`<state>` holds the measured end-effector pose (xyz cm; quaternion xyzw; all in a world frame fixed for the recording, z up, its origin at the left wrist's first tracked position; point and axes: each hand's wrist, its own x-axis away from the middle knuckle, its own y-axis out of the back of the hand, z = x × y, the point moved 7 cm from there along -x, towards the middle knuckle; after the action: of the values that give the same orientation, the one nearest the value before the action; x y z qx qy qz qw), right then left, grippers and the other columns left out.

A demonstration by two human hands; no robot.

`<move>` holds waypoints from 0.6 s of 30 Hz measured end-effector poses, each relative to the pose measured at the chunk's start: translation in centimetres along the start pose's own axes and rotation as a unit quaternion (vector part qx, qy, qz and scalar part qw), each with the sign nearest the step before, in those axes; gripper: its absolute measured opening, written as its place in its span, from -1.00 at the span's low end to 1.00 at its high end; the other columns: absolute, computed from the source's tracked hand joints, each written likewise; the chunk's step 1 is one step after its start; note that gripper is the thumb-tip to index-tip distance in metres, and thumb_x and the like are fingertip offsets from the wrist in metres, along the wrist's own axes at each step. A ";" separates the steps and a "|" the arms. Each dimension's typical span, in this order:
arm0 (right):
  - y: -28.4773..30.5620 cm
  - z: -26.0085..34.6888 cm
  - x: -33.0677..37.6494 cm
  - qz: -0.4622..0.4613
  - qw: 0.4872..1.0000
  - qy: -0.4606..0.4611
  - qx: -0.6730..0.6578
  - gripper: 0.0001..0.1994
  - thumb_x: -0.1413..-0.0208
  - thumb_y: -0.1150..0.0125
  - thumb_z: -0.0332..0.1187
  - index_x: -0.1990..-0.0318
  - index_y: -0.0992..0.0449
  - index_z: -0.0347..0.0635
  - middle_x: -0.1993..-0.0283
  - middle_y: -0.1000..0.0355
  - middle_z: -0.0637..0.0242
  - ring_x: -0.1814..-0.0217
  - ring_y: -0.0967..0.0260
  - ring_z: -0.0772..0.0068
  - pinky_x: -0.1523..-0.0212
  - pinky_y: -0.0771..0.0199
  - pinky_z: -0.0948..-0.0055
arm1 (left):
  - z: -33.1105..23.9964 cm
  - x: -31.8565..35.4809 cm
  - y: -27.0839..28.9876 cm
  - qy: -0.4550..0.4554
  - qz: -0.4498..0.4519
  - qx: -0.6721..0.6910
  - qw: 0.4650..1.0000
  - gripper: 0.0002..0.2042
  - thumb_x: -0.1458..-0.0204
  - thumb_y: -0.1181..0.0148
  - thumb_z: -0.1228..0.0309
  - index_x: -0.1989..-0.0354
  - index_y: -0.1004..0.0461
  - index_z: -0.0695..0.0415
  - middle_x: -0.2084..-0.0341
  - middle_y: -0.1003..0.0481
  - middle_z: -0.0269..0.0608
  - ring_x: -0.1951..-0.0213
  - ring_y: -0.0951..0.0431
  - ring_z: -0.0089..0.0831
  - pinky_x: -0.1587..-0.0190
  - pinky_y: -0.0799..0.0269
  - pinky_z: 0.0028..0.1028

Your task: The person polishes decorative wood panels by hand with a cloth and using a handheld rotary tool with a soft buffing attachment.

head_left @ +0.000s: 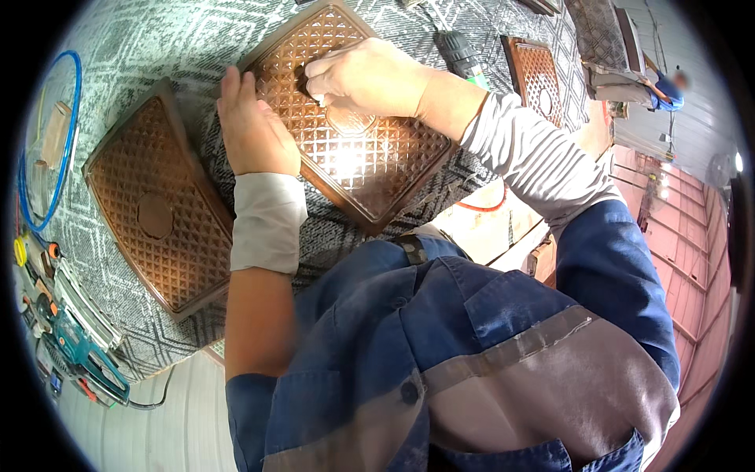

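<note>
A glossy brown panel [377, 169] with raised diamond pattern and an oval in its middle lies before me on a grey patterned cloth. On its upper part, my right hand [370, 77] has its fingers closed round a small dark piece [302, 79], held against the surface. What that piece is, I cannot make out; the fingers cover most of it. Along the panel's left edge rests my left hand [255, 130], fingers stretched out and nothing visible in them. A second brown panel [149, 185], with the same pattern and a round centre, lies to the left.
The patterned cloth [118, 63] covers the work surface. A power drill [460, 55] lies beyond my right wrist, with another brown panel [536, 75] further right. At left are a blue hose [67, 157] and a teal power tool [79, 346]. A person [667, 90] stands at far right.
</note>
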<state>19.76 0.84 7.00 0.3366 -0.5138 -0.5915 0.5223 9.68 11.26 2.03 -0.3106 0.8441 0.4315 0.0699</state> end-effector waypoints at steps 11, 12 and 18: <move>0.5 -0.4 0.5 -0.026 0.999 -0.023 -0.002 -0.94 0.01 -0.25 -0.38 0.37 -0.52 0.07 0.27 -0.47 0.55 0.15 -0.56 0.36 0.20 -0.59 0.33 | 0.7 0.2 0.2 0.041 -0.027 0.031 0.998 -0.61 -0.26 0.15 0.56 -0.26 -0.27 0.30 -0.35 -0.24 0.07 -0.43 -0.14 0.04 -0.42 -0.15 -0.11; 0.0 0.3 0.5 -0.019 1.000 0.015 -0.011 -0.90 -0.07 -0.31 -0.35 0.26 -0.52 -0.01 0.27 -0.45 0.44 0.23 -0.54 0.24 0.26 -0.58 0.27 | 1.0 0.2 0.3 0.047 -0.027 0.036 0.998 -0.61 -0.25 0.16 0.58 -0.25 -0.28 0.30 -0.34 -0.25 0.07 -0.43 -0.14 0.04 -0.42 -0.16 -0.11; -1.1 1.4 0.0 -0.051 0.989 -0.048 -0.132 -0.92 -0.03 -0.26 -0.43 0.34 -0.56 0.04 0.24 -0.48 0.52 0.18 -0.56 0.32 0.18 -0.59 0.32 | 1.8 0.2 -0.1 0.033 -0.043 0.041 0.998 -0.60 -0.21 0.12 0.62 -0.23 -0.32 0.25 -0.30 -0.32 0.05 -0.39 -0.21 0.04 -0.39 -0.22 -0.11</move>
<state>18.13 1.08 6.33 0.2621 -0.4380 -0.6954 0.5057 9.32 12.54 0.82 -0.3578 0.8485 0.3829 0.0736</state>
